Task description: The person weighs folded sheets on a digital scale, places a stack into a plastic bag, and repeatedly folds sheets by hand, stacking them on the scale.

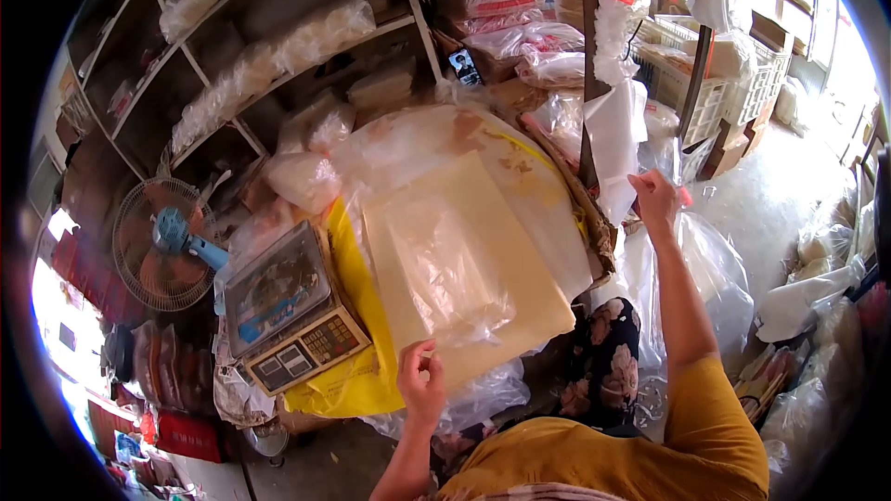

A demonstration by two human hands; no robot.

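A clear plastic bag (445, 269) lies flat on a tan board (538, 301) on top of the work surface. My left hand (421, 385) is at the board's near edge, just below the bag's lower left part. Its fingers are curled in with the thumb close to them; whatever they hold, if anything, does not show. Out to the right, my right hand (657, 199) is closed beside a hanging white plastic sheet (614, 144). What sits between those fingers is hidden. A small red thing (685, 197) shows just past this hand.
A weighing scale (302, 315) stands left of the board on yellow plastic (371, 380), with a fan (167, 237) farther left. Shelves (269, 74) of bagged goods rise behind. A dark post (588, 83) and clear bags (715, 269) are on the right. A phone (464, 67) leans at the back.
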